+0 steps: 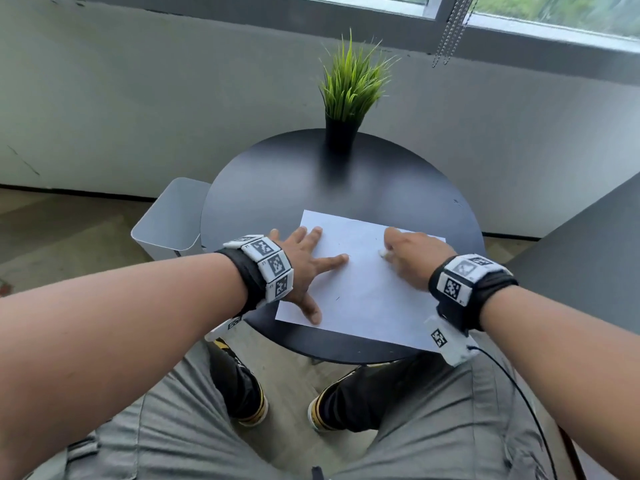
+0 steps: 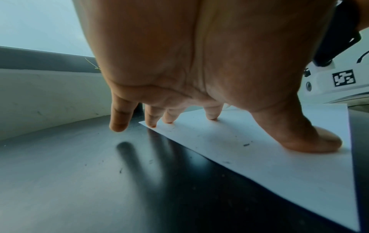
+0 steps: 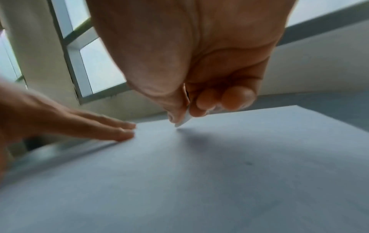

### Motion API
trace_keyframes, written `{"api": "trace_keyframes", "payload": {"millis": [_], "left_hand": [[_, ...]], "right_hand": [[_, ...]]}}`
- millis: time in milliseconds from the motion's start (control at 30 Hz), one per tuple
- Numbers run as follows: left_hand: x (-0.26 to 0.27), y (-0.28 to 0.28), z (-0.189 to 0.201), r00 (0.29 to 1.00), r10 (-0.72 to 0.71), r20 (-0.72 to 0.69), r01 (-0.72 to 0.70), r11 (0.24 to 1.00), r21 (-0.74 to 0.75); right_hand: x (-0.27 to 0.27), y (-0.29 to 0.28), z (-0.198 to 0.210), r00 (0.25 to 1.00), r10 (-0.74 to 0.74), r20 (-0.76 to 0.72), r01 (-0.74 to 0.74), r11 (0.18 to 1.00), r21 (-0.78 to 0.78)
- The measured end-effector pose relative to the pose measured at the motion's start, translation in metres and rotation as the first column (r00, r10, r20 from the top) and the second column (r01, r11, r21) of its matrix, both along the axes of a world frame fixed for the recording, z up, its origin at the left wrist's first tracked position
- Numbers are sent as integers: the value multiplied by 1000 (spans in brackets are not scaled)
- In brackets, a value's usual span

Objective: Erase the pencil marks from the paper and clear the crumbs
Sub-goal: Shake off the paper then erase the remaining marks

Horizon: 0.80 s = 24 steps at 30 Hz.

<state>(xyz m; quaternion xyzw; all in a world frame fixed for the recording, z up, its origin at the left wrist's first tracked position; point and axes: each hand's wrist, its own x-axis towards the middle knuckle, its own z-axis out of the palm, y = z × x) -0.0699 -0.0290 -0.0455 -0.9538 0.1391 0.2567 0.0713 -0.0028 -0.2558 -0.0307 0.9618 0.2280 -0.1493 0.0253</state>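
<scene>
No readable writing shows on the white paper [image 1: 360,282] lying on the round black table [image 1: 277,188], where the left hand [image 1: 304,268] presses it with splayed fingers and the right hand [image 1: 412,254] pinches a mostly hidden white eraser [image 3: 184,120].

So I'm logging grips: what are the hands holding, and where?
Right hand pinches a white eraser by its upper part; left hand only presses the paper flat.

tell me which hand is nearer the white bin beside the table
Left. The left hand presses the paper's left edge, close to the bin; the right hand works at the paper's far side.
</scene>
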Motion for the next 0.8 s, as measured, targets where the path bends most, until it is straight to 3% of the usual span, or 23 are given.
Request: {"api": "trace_keyframes", "payload": {"millis": [167, 200, 333, 467, 500, 600, 633, 733, 800], "left_hand": [[-9, 8, -6, 999, 16, 33, -13, 997, -76], [-10, 9, -7, 999, 17, 49, -12, 996, -87], [-9, 9, -6, 998, 20, 65, -15, 996, -88], [-7, 6, -5, 997, 8, 79, -3, 998, -62], [-8, 7, -5, 997, 8, 76, -3, 998, -62], [-8, 7, -4, 998, 8, 55, -5, 998, -60], [-8, 7, -3, 999, 8, 53, -4, 998, -60], [-10, 8, -3, 999, 10, 52, -7, 999, -50], [-11, 10, -4, 999, 15, 35, -14, 999, -44]], "right_hand": [[-60, 26, -8, 952, 287, -104, -277, 956, 102], [-65, 29, -12, 950, 301, -90, -292, 952, 97], [-49, 31, -15, 997, 79, 19, -81, 992, 95], [-92, 47, -22, 929, 363, -67, -354, 928, 119], [-89, 46, -19, 927, 364, -87, -355, 929, 109], [-50, 37, -9, 989, 147, -25, -144, 986, 83], [-49, 37, -10, 991, 134, -6, -133, 987, 86], [-88, 53, -8, 931, 352, -93, -345, 935, 87], [-83, 47, -3, 921, 368, -128, -367, 930, 33]]}}
